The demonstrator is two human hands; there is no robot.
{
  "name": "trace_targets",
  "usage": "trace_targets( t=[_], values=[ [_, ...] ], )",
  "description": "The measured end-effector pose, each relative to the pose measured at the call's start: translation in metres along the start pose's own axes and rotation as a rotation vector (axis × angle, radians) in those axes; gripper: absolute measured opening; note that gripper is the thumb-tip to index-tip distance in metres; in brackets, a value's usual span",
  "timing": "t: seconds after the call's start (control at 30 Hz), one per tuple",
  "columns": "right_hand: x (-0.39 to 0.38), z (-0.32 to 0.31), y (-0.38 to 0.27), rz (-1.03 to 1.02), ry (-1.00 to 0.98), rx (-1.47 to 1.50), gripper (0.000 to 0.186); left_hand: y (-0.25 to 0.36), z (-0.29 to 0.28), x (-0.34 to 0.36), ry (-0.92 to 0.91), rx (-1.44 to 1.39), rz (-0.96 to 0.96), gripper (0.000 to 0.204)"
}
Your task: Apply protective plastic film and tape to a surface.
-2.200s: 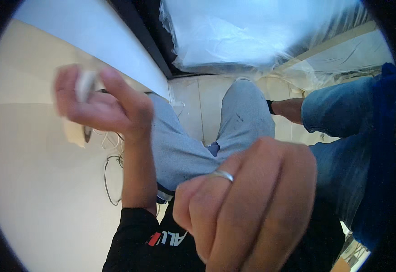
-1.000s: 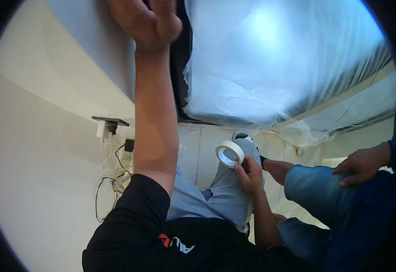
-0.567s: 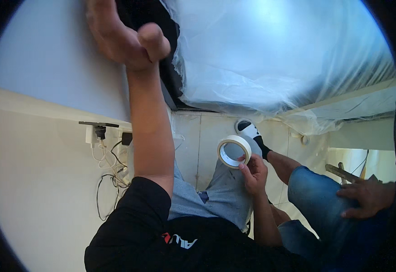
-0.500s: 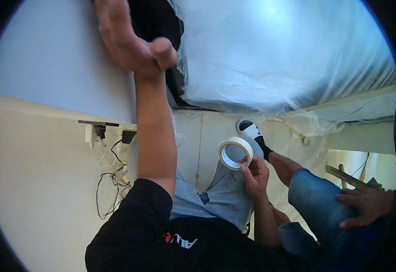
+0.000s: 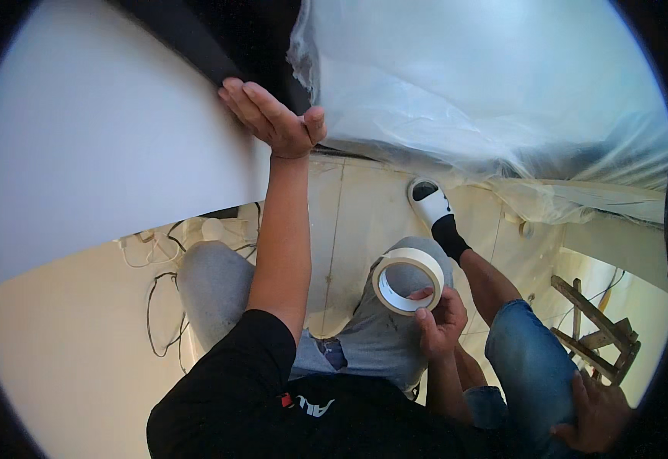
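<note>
My left hand [image 5: 276,122] reaches forward with its fingers extended and thumb apart. Its fingertips rest at the border between a large white panel [image 5: 120,153] and a long dark strip [image 5: 192,42]; nothing is in this hand. Lower, above my right knee, my right hand [image 5: 445,325] grips a roll of cream masking tape [image 5: 427,264]. Its thumb and fingers pinch the near side of the ring, with a fingertip showing through the hole. Thin clear plastic sheeting [image 5: 464,76] hangs to the right of my left hand, its ragged edge close by.
Another person's leg [image 5: 494,287] in denim shorts and a white slide [image 5: 429,203] is close on my right, a hand [image 5: 598,413] on the thigh. A wooden stool [image 5: 590,317] lies beyond. Loose cables [image 5: 154,314] trail at the left. Pale tiles [image 5: 357,222] cover the floor.
My left hand has come back toward me along the dark strip and slightly right. The tape roll has shifted a little right and nearer. The other person's hand has moved down the view.
</note>
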State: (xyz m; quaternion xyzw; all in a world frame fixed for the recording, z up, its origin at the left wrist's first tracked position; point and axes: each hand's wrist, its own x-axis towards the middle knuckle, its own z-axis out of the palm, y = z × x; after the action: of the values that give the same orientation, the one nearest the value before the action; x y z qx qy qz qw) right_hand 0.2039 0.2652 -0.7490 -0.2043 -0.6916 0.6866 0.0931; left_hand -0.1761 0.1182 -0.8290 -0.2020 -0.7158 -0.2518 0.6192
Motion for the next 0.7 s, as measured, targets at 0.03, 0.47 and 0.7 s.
trace_targets(
  t=[0.03,0.47,0.7],
  values=[
    [-0.001,0.002,0.002,0.001,0.014,0.019,0.034,-0.004,-0.001,-0.022,-0.050,0.024,-0.024,0.087],
    [-0.028,-0.011,0.015,-0.023,0.055,-0.144,0.037,0.012,0.003,-0.206,-0.422,0.018,-0.410,0.089],
    [-0.029,-0.023,0.029,-0.079,0.087,-0.266,0.040,0.103,-0.055,-0.281,-0.508,-0.237,-1.327,0.075]
  ],
)
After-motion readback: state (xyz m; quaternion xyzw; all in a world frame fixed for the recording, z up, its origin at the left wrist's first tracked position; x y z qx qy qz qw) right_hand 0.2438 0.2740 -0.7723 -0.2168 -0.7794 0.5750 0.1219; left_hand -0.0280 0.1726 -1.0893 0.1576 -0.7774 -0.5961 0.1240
